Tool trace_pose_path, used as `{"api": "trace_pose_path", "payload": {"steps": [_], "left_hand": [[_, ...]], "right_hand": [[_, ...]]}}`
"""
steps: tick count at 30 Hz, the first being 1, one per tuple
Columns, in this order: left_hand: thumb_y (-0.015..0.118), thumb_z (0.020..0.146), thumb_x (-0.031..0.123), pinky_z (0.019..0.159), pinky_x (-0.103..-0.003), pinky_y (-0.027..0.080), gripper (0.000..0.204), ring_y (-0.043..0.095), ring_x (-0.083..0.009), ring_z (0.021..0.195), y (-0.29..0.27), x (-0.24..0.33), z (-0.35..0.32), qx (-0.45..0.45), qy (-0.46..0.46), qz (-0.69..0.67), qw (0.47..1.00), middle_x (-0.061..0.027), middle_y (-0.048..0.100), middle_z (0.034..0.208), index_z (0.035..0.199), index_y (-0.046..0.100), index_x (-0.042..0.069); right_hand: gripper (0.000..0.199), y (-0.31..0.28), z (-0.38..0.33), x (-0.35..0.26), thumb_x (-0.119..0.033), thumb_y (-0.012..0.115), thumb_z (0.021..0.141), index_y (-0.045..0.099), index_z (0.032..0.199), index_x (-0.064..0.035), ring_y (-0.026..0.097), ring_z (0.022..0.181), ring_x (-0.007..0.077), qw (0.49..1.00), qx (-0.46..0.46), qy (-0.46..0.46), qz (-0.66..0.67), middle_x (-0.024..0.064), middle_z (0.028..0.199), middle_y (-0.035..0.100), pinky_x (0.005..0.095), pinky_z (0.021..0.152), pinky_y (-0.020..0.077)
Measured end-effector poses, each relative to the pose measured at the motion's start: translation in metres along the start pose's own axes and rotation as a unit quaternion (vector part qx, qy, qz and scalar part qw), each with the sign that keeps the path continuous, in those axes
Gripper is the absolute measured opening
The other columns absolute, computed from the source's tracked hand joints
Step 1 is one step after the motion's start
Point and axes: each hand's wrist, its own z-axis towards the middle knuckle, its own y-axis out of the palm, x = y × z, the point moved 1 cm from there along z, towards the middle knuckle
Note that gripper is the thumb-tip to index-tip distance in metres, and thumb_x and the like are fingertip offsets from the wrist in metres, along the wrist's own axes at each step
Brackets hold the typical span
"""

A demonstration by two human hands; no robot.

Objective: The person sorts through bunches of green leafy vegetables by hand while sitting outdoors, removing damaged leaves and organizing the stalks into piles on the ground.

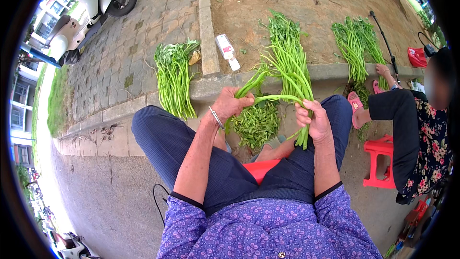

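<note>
My left hand is closed around a small bunch of leafy green stalks. Between my hands a bent stalk stretches across. My right hand grips the lower ends of several long green stalks, whose cut ends stick out below the fist. Just beyond, a large bundle of leafy greens lies over the kerb, its stems reaching toward my right hand. Below my hands, a heap of loose green leaves is on the ground between my feet. Where the held stalks overlap the bundle, I cannot separate them.
Another bundle of greens rests by the kerb at left, beside a white bottle. At right, a person sits near more greens and a red stool. A white scooter stands on the paving.
</note>
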Motion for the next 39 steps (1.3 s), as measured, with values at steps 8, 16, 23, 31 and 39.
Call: {"api": "trace_pose_path", "payload": {"steps": [8, 16, 23, 31, 39], "left_hand": [[0.066, 0.078, 0.012, 0.035, -0.021, 0.033, 0.010, 0.044, -0.0058, 0.041, 0.000, -0.006, 0.005, 0.086, 0.022, 0.006, 0.996, -0.0007, 0.056, 0.058, 0.075, 0.063, 0.002], [0.063, 0.081, 0.009, 0.034, -0.021, 0.034, 0.009, 0.041, -0.0059, 0.038, -0.009, -0.009, 0.006, 0.195, 0.032, -0.111, 0.974, -0.0038, 0.057, 0.062, 0.080, 0.060, 0.001], [0.063, 0.081, 0.008, 0.034, -0.024, 0.036, 0.008, 0.041, -0.0081, 0.037, -0.020, -0.013, 0.000, 0.293, 0.061, -0.233, 0.925, -0.0033, 0.053, 0.060, 0.080, 0.060, 0.001], [0.063, 0.080, 0.009, 0.035, -0.026, 0.037, 0.009, 0.041, -0.0101, 0.038, -0.021, -0.018, -0.003, 0.297, 0.062, -0.271, 0.914, -0.0033, 0.052, 0.059, 0.078, 0.060, 0.000], [0.063, 0.080, 0.008, 0.036, -0.026, 0.037, 0.009, 0.041, -0.0099, 0.038, -0.020, -0.020, -0.003, 0.309, 0.052, -0.280, 0.907, -0.0031, 0.052, 0.059, 0.078, 0.060, 0.000]], "right_hand": [[0.022, 0.003, 0.000, 0.000, -0.016, 0.053, 0.087, 0.057, 0.090, 0.0053, 0.038, 0.043, 0.0031, 0.999, 0.015, 0.008, -0.040, -0.0030, 0.061, 0.045, 0.0200, 0.042, 0.0326], [0.023, -0.002, -0.001, 0.000, -0.018, 0.052, 0.087, 0.056, 0.091, 0.0052, 0.037, 0.045, 0.0036, 1.000, 0.010, 0.008, 0.004, -0.0040, 0.062, 0.043, 0.0211, 0.044, 0.0325], [0.025, -0.008, 0.004, 0.001, -0.020, 0.049, 0.091, 0.053, 0.097, 0.0032, 0.036, 0.049, 0.0040, 0.996, 0.002, -0.021, 0.081, -0.0047, 0.065, 0.041, 0.0214, 0.048, 0.0334], [0.023, -0.016, 0.007, 0.003, -0.021, 0.046, 0.093, 0.052, 0.101, -0.0001, 0.035, 0.050, 0.0037, 0.990, 0.014, -0.030, 0.137, -0.0053, 0.068, 0.039, 0.0213, 0.049, 0.0331], [0.025, -0.016, 0.007, 0.002, -0.022, 0.047, 0.093, 0.053, 0.103, 0.0001, 0.036, 0.051, 0.0044, 0.989, 0.018, -0.041, 0.138, -0.0049, 0.067, 0.039, 0.0215, 0.050, 0.0334]]}}
